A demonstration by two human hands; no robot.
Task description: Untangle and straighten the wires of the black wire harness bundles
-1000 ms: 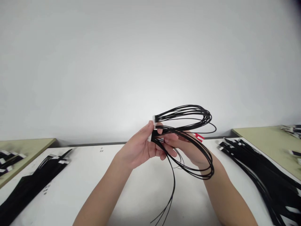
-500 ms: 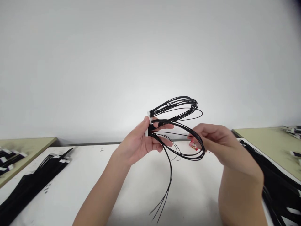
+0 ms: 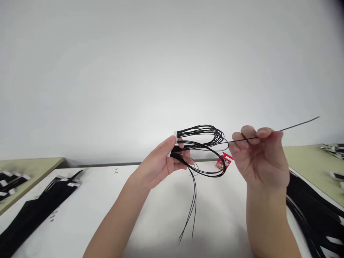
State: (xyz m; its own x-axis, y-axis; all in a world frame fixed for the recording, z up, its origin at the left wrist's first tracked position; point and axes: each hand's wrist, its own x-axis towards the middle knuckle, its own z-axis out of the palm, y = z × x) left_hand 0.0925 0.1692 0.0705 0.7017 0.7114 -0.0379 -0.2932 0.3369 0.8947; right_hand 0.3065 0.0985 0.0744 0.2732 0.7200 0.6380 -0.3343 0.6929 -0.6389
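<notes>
Black wires looped out of white connectors make up a wire harness, held up above the table. My left hand grips it at the connectors, thumb pressed on the upper white connector. Several loose wire ends hang below that hand. Off to the right, my right hand pinches a single black wire between thumb and finger. This wire is drawn out nearly straight from the harness, and its free end sticks out past my fingers to the upper right.
On the white table, a bundle of black cables lies at the left and more black cables at the right. A red printed tag shows behind the loops. Pale green side tables carry further cables.
My right hand has moved up and right and turned palm toward me, pulling one wire out straight. The wire loops in my left hand have sunk slightly. More of the red tag shows.
</notes>
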